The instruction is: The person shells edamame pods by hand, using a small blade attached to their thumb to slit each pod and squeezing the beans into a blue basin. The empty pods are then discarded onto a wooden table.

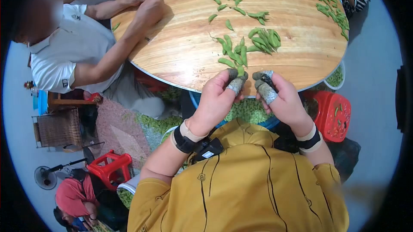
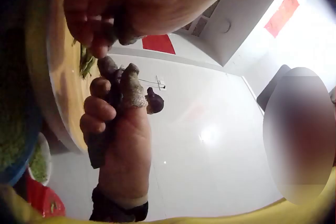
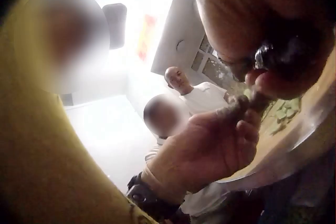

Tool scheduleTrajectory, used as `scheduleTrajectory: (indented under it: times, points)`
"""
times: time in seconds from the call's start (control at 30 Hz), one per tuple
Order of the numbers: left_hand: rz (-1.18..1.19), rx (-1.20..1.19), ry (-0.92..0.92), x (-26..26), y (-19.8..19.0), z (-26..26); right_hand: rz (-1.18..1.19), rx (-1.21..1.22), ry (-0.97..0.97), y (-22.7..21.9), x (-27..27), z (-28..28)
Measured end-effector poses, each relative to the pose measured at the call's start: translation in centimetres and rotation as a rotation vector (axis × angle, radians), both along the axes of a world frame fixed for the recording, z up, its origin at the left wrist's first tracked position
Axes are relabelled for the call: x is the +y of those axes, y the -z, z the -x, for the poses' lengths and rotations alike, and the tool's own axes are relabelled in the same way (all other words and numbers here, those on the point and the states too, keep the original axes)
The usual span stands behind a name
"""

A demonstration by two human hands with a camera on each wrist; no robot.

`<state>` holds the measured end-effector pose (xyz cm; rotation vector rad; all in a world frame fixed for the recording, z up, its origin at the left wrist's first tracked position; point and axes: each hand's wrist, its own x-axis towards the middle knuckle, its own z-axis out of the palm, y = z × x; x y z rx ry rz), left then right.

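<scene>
My left hand (image 1: 216, 98) pinches a green soybean pod (image 1: 241, 71) between thumb and forefinger at the near edge of the round wooden table (image 1: 185, 38). Just to its right is my right hand (image 1: 285, 98), fingers curled and thumb close to the forefinger, with no pod showing between them. Worn grey-green wraps and silvery tape cover the thumb and forefinger of both hands. Ahead lie a bunch of pods (image 1: 266, 40) and several looser pods (image 1: 230, 48). Below the hands, a blue basin (image 1: 194, 98) holds shelled green beans (image 1: 247, 111).
A person in a white shirt (image 1: 92, 38) works at the table's left, forearms on it. More pods (image 1: 329, 6) lie along the right rim. A red stool (image 1: 333, 116) and a white tub (image 1: 343, 77) of beans stand at the right; another red stool (image 1: 109, 167) is lower left.
</scene>
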<state>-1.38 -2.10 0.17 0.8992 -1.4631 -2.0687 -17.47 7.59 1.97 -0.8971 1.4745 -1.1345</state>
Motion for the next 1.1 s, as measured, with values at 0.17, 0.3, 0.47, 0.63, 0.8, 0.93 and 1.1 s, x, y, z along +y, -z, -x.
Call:
scheduleTrajectory:
  times: [0.17,0.3,0.47,0.63,0.8,0.93,1.1]
  points:
    - [0.025,-0.055,0.158,0.6,-0.2,0.4,0.032,-0.016,-0.045,-0.9,1.1,0.3]
    - [0.147,-0.149,0.244,0.9,-0.2,0.6,0.017,-0.021,-0.101,-0.6,1.4,0.9]
    - [0.504,-0.396,0.350,0.7,-1.2,0.2,-0.029,-0.208,-0.101,0.1,1.2,1.6]
    - [-0.155,0.038,0.287,0.9,-0.2,-0.4,-0.147,-0.660,-0.122,-0.7,1.4,2.1]
    - [-0.572,0.311,0.412,0.8,0.2,-0.5,-0.112,-0.827,-0.178,-1.1,1.5,2.2]
    - [-0.302,0.165,0.270,0.6,0.0,0.3,-0.107,-0.490,-0.065,-0.5,1.1,1.6]
    - [0.007,-0.035,0.242,0.3,0.4,0.1,-0.085,-0.307,-0.131,-0.5,1.1,0.9]
